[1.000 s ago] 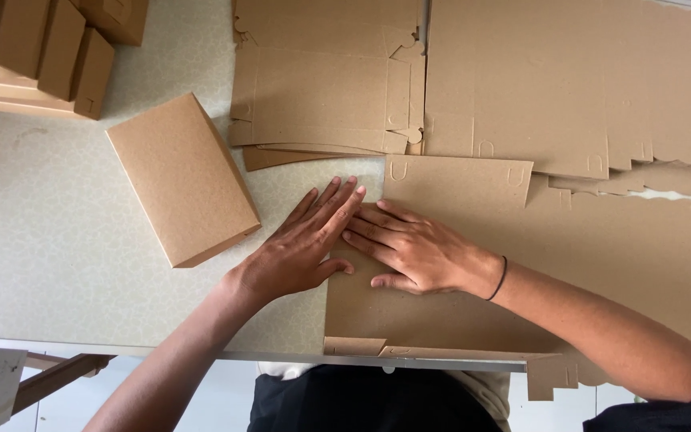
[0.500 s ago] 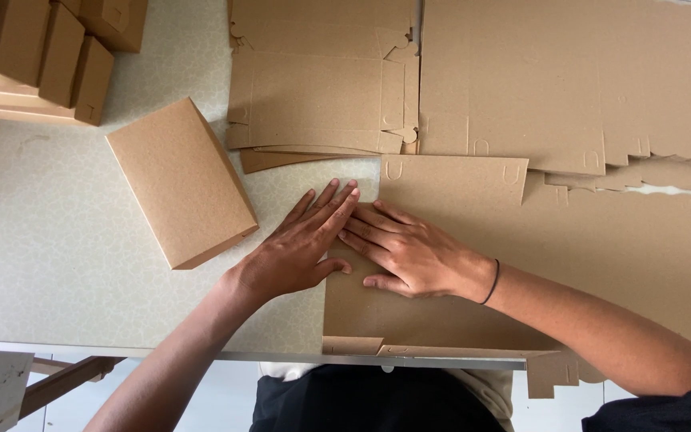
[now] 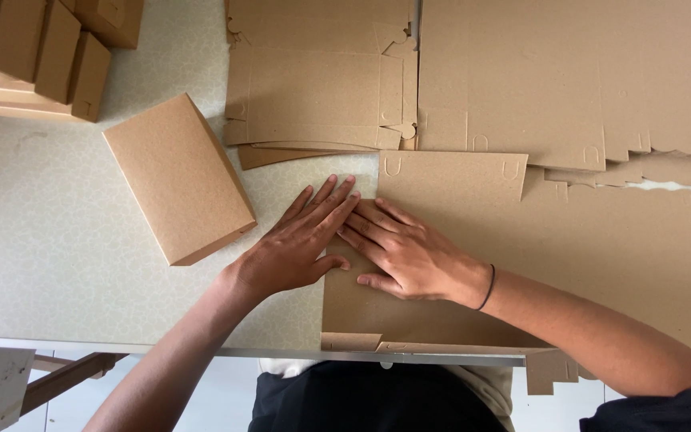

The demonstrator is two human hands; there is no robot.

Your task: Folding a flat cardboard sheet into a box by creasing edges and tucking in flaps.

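Both hands, left (image 3: pixel 297 244) and right (image 3: pixel 405 252), lie flat and empty, pressing the cardboard blank's (image 3: pixel 441 320) 9 o'clock fold; firm, even pressure keeps the crease straight.

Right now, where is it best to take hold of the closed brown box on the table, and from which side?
Probably grip the closed box across its two long sides, from above. It lies flat and angled on the table, with both long edges free; the left hand is nearest.

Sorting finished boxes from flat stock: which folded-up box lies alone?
The closed brown box left of the left hand, lying flat and tilted; the other boxes stand packed together at the far-left corner.
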